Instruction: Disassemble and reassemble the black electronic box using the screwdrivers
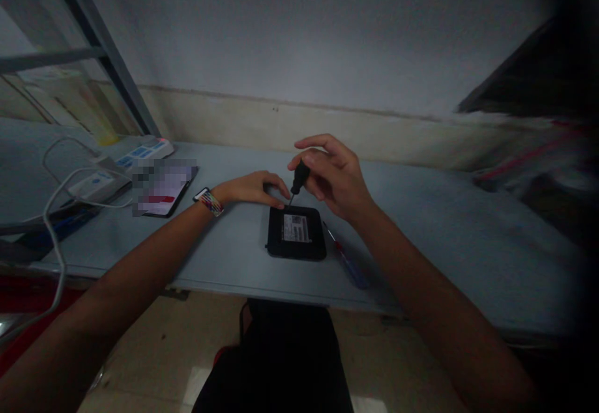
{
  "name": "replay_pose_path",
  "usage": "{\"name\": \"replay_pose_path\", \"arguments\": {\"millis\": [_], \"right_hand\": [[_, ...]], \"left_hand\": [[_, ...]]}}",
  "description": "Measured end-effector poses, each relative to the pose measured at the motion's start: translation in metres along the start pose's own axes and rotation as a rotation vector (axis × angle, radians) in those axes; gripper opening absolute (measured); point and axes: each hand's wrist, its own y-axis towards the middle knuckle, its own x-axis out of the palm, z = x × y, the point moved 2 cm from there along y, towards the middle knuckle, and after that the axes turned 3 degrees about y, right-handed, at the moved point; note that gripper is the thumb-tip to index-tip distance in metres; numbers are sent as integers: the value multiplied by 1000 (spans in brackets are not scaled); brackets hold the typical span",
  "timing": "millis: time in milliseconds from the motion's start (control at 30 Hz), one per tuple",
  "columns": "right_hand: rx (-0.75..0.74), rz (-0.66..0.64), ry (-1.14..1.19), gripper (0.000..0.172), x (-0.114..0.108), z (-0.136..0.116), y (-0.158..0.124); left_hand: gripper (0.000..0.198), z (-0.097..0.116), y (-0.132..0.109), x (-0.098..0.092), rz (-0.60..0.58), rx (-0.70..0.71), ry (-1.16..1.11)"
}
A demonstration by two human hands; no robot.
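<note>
A flat black box [275, 238] with rounded corners lies on the table, a white printed label [296, 228] on its upper face. My right hand [334, 176] grips the black handle of a small screwdriver [300, 178], fingers closed round it. The thin shaft slants down to the far left part of the box. My left hand [255, 188] rests at the box's far left corner, fingers stretched out and apart, the thumb close to the screwdriver tip. Right of the box lies a second screwdriver [353, 267] with a translucent, bluish handle.
A phone [171, 188] lies to the left, near a white power strip [100, 176] with looping white cables [49, 219]. A clear cup [88, 104] stands behind a metal frame [110, 67]. The wall [299, 113] borders the table's far edge. Dark, blurred items [510, 176] lie right.
</note>
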Motion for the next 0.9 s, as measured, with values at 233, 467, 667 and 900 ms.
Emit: {"name": "replay_pose_path", "arguments": {"millis": [233, 467, 667, 900], "right_hand": [[-108, 33, -117, 34, -2, -4, 2], [-45, 44, -59, 46, 1, -1, 5], [-52, -31, -78, 37, -6, -4, 3], [-124, 32, -139, 49, -2, -5, 7]], "left_hand": [[34, -1, 0, 0, 9, -2, 32], [34, -2, 0, 0, 1, 24, 4], [35, -1, 0, -1, -4, 13, 13], [36, -5, 0, 0, 11, 12, 40]]}}
